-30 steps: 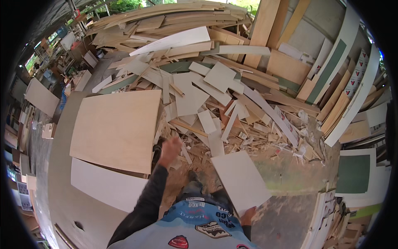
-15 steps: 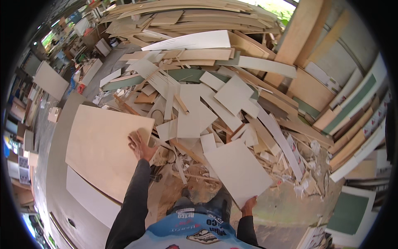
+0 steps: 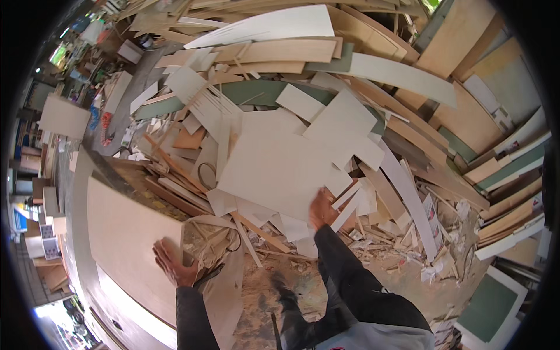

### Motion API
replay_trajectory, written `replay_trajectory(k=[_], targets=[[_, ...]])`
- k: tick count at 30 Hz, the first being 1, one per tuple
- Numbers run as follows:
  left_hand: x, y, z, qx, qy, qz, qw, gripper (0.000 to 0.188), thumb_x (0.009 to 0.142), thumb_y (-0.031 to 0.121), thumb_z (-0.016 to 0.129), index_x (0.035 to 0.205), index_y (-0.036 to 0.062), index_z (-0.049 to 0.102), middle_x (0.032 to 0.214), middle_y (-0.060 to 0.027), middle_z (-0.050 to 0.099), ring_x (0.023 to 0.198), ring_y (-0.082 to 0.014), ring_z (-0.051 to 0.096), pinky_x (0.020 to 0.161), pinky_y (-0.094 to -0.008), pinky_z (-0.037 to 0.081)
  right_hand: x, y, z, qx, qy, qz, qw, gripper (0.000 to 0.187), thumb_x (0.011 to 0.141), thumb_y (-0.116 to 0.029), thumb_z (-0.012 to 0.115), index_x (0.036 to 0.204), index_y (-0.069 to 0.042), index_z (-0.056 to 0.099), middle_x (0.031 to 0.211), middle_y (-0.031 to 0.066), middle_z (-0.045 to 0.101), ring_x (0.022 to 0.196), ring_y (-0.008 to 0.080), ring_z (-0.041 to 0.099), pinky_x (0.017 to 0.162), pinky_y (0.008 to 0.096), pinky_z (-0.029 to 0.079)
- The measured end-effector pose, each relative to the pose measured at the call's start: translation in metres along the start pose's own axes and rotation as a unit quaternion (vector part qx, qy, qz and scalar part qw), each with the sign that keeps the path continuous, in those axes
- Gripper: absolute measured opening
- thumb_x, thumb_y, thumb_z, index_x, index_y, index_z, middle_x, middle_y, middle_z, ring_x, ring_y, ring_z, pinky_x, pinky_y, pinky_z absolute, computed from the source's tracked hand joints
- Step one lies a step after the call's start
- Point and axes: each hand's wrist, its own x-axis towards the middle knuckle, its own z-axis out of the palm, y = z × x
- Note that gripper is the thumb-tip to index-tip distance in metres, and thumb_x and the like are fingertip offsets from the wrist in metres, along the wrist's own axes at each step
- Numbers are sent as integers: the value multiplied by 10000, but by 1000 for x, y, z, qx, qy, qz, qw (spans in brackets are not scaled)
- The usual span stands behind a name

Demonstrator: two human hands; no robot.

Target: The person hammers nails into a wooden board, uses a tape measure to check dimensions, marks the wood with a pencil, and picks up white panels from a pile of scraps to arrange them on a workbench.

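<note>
My left hand (image 3: pixel 173 262) lies with outstretched fingers at the right edge of a pale tan wooden board (image 3: pixel 131 233), on the left. My right hand (image 3: pixel 319 210), slightly blurred, reaches over the scrap heap with its fingers extended. Beside its fingertips is the lower right end of a large cream panel (image 3: pixel 274 160), which lies over other offcuts. Whether the fingertips still touch that panel I cannot tell. Square white offcuts (image 3: pixel 341 122) overlap near the panel's upper right side.
Long strips and boards (image 3: pixel 280 51) are heaped at the back. Tall planks (image 3: pixel 458 38) lean at the far right. A curved white strip (image 3: pixel 408 201) runs down the pile's right side. Sawdust and chips cover the floor (image 3: pixel 262 315) by my feet.
My right hand has moved from the lower right up over the heap, and the cream panel now lies on the pile. My left hand has slid nearer along the tan board.
</note>
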Motion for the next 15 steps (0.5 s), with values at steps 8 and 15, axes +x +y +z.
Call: replay_trajectory(k=[8,15], targets=[[7,4,7,6,-5,35,999,1161,538,214,834,1508,35,222,1541,-225,236,1419,-414,222,1149,-502,218,43,20,79,-204,-273,-82,936,355,985,-284,458,924,31,608,869,205,641,812,362,609,720,449,462],[18,11,16,-8,-4,55,998,1085,579,170,765,1509,24,226,1539,-219,250,1428,-393,223,1157,-481,210,232,110,-34,-265,-31,-3,964,381,887,-301,617,1121,0,626,1124,215,609,1031,388,578,919,436,431]])
